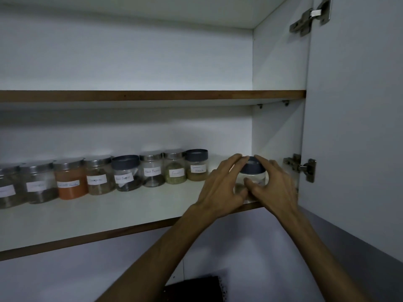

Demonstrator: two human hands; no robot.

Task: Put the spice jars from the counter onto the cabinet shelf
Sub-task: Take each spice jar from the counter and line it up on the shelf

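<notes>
While gripped from both sides on the cabinet shelf [135,205], dark-lidded jar [253,171]: left hand [220,188] and right hand [274,186] fingers spread, curled round it; label hidden behind thumbs

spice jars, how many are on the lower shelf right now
9: eight in a row along the back of the lower shelf, ending at the dark-lidded jar, plus one jar held between both hands at the right. More may sit beyond the left edge.

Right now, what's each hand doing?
Left hand: fingers curled round the dark-lidded jar.
Right hand: holding the same jar.
</notes>
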